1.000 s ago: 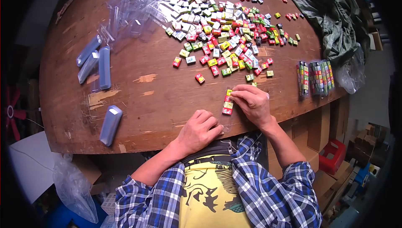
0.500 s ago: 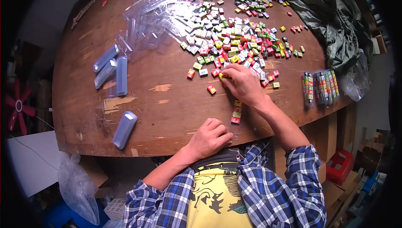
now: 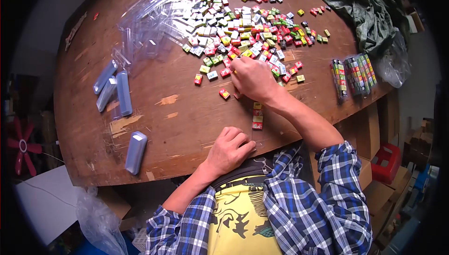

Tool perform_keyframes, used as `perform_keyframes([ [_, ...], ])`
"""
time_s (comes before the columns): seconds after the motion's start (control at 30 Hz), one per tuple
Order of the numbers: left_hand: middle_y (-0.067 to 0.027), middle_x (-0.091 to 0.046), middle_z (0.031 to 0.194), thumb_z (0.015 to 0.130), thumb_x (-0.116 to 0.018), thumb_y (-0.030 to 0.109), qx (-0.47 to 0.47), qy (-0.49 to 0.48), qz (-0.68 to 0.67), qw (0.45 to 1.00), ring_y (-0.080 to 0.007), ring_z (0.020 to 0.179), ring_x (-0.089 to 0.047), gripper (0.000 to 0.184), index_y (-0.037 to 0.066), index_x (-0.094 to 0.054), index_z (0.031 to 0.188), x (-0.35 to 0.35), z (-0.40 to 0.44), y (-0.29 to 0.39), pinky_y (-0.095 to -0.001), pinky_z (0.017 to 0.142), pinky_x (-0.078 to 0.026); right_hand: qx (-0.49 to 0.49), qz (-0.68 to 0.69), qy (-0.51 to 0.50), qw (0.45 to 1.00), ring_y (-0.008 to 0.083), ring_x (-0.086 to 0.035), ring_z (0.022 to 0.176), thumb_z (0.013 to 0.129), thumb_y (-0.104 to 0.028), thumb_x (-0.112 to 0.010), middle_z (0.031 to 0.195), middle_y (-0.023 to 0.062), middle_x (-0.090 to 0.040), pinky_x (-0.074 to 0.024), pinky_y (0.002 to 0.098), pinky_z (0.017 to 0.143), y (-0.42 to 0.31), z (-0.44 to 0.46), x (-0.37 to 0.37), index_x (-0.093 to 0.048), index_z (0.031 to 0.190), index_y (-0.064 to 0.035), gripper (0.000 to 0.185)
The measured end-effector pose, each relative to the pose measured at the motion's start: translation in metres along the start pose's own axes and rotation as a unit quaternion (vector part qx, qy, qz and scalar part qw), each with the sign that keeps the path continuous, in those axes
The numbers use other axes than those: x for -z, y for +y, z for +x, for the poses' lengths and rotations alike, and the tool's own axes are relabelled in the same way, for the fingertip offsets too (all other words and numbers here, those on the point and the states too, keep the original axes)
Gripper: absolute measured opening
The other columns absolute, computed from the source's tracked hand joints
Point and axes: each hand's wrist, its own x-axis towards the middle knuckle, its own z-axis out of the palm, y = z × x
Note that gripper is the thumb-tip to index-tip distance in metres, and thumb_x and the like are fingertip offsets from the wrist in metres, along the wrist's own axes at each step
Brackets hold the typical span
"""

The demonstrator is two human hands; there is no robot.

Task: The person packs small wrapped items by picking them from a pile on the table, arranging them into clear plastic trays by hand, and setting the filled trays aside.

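My left hand (image 3: 230, 150) rests at the table's near edge, fingers curled beside a clear plastic sleeve (image 3: 262, 142); whether it pinches the sleeve is too small to tell. In the sleeve's far part lies a short row of small red and yellow boxes (image 3: 257, 116). My right hand (image 3: 254, 78) is over the near side of the pile of small coloured boxes (image 3: 248, 30), its fingers bent down and together. What its fingertips hold, if anything, is hidden. A single red box (image 3: 224, 94) lies left of that hand.
Clear plastic sheets (image 3: 149, 25) lie at the far left. Several bluish plastic cases (image 3: 136, 153) are on the left side. Filled packs of boxes (image 3: 360, 74) stand at the right, near a green cloth (image 3: 374, 16) and a clear bag (image 3: 394, 63).
My right hand has left the row in the sleeve and reached away to the pile, where it has shifted slightly. My left hand stays by the sleeve. The camera view has shifted.
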Motion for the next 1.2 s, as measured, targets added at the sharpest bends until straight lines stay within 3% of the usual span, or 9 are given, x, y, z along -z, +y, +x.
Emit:
perform_keyframes([
  [0.17, -0.0038, -0.067, 0.096, 0.080, -0.087, 0.017, 0.012, 0.007, -0.007, 1.000, -0.0259, 0.095, -0.065, 0.024, 0.010, -0.077, 0.100, 0.001, 0.000, 0.002, -0.0415, 0.085, -0.053, 0.044, 0.127, 0.063, 0.989, 0.0263, -0.072, 0.067, 0.091, -0.012, -0.084, 0.088, 0.0117, -0.074, -0.0579, 0.0408, 0.059, 0.016, -0.041, 0.043, -0.074, 0.098, -0.0046, 0.014],
  [0.27, -0.0036, -0.067, 0.096, 0.081, -0.085, 0.017, 0.005, -0.002, 0.004, 1.000, -0.0257, 0.095, -0.065, 0.023, 0.010, -0.076, 0.101, 0.001, 0.000, 0.000, -0.0416, 0.085, -0.053, 0.001, 0.172, -0.009, 0.985, 0.0220, -0.072, 0.068, 0.089, -0.008, -0.087, 0.090, 0.0097, -0.075, -0.0587, 0.0366, 0.059, 0.006, -0.089, 0.065, -0.075, 0.096, -0.0050, 0.015],
  [0.57, -0.0030, -0.065, 0.093, 0.083, -0.078, 0.016, 0.000, 0.005, 0.009, 1.000, -0.0236, 0.095, -0.065, 0.019, 0.009, -0.074, 0.100, 0.003, 0.003, 0.003, -0.0392, 0.087, -0.053, 0.090, 0.187, -0.057, 0.976, 0.0266, -0.076, 0.076, 0.090, -0.009, -0.086, 0.095, 0.0098, -0.076, -0.0632, 0.0374, 0.067, -0.015, -0.148, 0.050, -0.076, 0.096, -0.0054, 0.012],
  [0.67, -0.0027, -0.067, 0.096, 0.080, -0.086, 0.018, 0.004, 0.005, 0.007, 1.000, -0.0257, 0.096, -0.065, 0.024, 0.010, -0.076, 0.101, 0.001, 0.001, 0.000, -0.0420, 0.084, -0.053, 0.088, 0.179, -0.045, 0.979, 0.0278, -0.075, 0.076, 0.091, -0.012, -0.085, 0.095, 0.0100, -0.075, -0.0633, 0.0399, 0.067, -0.014, -0.141, 0.052, -0.075, 0.095, -0.0050, 0.013],
  [0.8, -0.0028, -0.067, 0.097, 0.080, -0.088, 0.018, 0.000, -0.001, 0.006, 1.000, -0.0260, 0.096, -0.065, 0.025, 0.010, -0.076, 0.100, 0.002, 0.001, 0.001, -0.0420, 0.084, -0.053, 0.061, 0.180, -0.053, 0.980, 0.0286, -0.075, 0.076, 0.092, -0.012, -0.084, 0.092, 0.0103, -0.074, -0.0629, 0.0402, 0.068, -0.003, -0.126, 0.064, -0.076, 0.094, -0.0039, 0.012],
  [0.87, -0.0028, -0.067, 0.096, 0.081, -0.085, 0.018, -0.001, 0.003, 0.007, 1.000, -0.0253, 0.096, -0.065, 0.023, 0.010, -0.075, 0.099, 0.003, 0.003, 0.002, -0.0413, 0.085, -0.053, -0.005, 0.093, 0.098, 0.991, 0.0247, -0.075, 0.074, 0.091, -0.009, -0.086, 0.095, 0.0110, -0.075, -0.0614, 0.0354, 0.066, 0.024, -0.105, 0.067, -0.077, 0.099, -0.0024, 0.013],
  [0.93, -0.0029, -0.065, 0.093, 0.082, -0.080, 0.017, 0.001, 0.008, 0.005, 1.000, -0.0239, 0.095, -0.065, 0.018, 0.010, -0.073, 0.097, 0.004, 0.004, 0.003, -0.0400, 0.087, -0.053, -0.126, 0.054, 0.088, 0.987, 0.0211, -0.075, 0.072, 0.092, -0.007, -0.084, 0.095, 0.0130, -0.076, -0.0604, 0.0334, 0.065, 0.043, -0.083, 0.074, -0.078, 0.100, -0.0012, 0.011],
  [1.1, -0.0035, -0.065, 0.094, 0.085, -0.081, 0.020, 0.008, 0.005, -0.003, 1.000, -0.0249, 0.096, -0.066, 0.019, 0.009, -0.072, 0.097, 0.004, 0.003, 0.004, -0.0411, 0.088, -0.053, -0.162, 0.102, 0.060, 0.980, 0.0274, -0.077, 0.073, 0.094, -0.008, -0.080, 0.092, 0.0158, -0.078, -0.0612, 0.0379, 0.068, 0.070, -0.066, 0.066, -0.078, 0.097, -0.0019, 0.007],
  [1.2, -0.0046, -0.069, 0.103, 0.079, -0.092, 0.022, 0.010, 0.023, -0.010, 1.000, -0.0277, 0.103, -0.066, 0.033, 0.009, -0.076, 0.105, 0.003, 0.002, 0.004, -0.0435, 0.086, -0.056, -0.159, 0.122, 0.095, 0.975, 0.0278, -0.079, 0.079, 0.094, -0.006, -0.079, 0.094, 0.0172, -0.079, -0.0615, 0.0374, 0.070, 0.072, -0.069, 0.066, -0.079, 0.102, -0.0018, 0.008],
])
